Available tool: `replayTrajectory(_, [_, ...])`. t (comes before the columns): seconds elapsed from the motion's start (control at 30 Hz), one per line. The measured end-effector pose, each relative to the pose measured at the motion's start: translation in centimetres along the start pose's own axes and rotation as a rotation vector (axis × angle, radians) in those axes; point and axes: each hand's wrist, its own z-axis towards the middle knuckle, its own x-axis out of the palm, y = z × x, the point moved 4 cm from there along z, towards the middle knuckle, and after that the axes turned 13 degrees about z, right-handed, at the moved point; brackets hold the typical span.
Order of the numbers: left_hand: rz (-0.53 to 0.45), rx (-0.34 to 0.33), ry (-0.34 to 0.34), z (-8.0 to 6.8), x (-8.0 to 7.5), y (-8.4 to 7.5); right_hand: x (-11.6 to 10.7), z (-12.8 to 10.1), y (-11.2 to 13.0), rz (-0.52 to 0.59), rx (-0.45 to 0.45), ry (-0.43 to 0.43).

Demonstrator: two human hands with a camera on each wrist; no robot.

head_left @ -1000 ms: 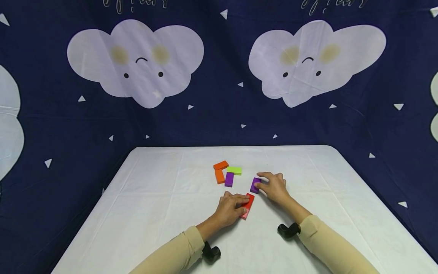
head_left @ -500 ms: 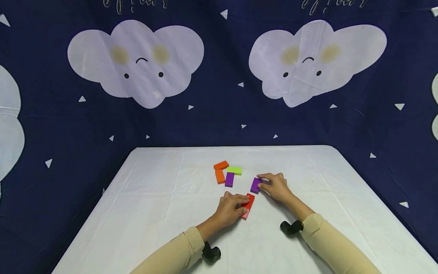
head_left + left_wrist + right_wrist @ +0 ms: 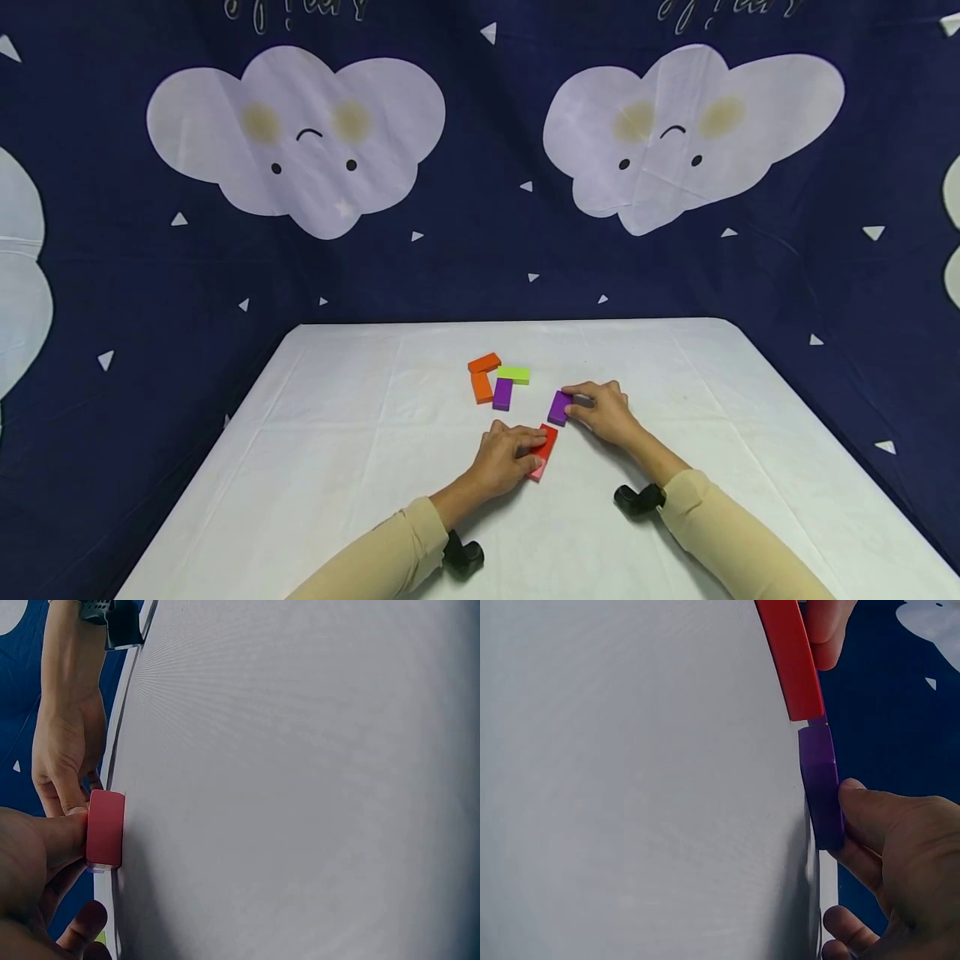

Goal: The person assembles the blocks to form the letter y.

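In the head view my left hand [image 3: 504,457] holds a red block [image 3: 549,438] and a pink block [image 3: 537,470] that lie end to end in a slanted line. Its thumb is at the pink block and its fingers lie over the red one. Just beyond the red block's far end lies a purple block [image 3: 559,408], which my right hand [image 3: 603,410] pinches between thumb and fingers. Up close in the right wrist view, a narrow gap separates this purple block [image 3: 821,787] from the red block [image 3: 791,660]. In the left wrist view the pink block [image 3: 106,829] shows beside the left thumb.
Behind the hands, two orange blocks [image 3: 482,387], a lime green block [image 3: 513,375] and another purple block [image 3: 502,394] lie in a loose cluster on the white table [image 3: 337,467]. A dark blue cloth [image 3: 480,258] with clouds hangs behind the table's far edge.
My right hand has shifted slightly right, and its thumb has slid toward the purple block's right side. The left hand and the other blocks have stayed put.
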Motion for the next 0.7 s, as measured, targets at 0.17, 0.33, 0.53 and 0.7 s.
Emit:
replayTrajectory(0.17, [0.003, -0.005, 0.005, 0.03, 0.02, 0.07, 0.07, -0.30, 0.25, -0.001, 0.002, -0.005])
replayTrajectory(0.33, [0.004, 0.002, -0.001, 0.02, 0.02, 0.06, 0.14, -0.59, 0.54, 0.003, -0.001, -0.015])
replayTrajectory(0.53, [0.015, 0.003, 0.001, 0.02, 0.13, 0.07, 0.36, -0.75, 0.50, -0.004, 0.009, -0.014])
replayTrajectory(0.7, [0.007, -0.003, 0.005, 0.05, 0.12, 0.05, 0.41, -0.81, 0.72, -0.002, -0.014, -0.015])
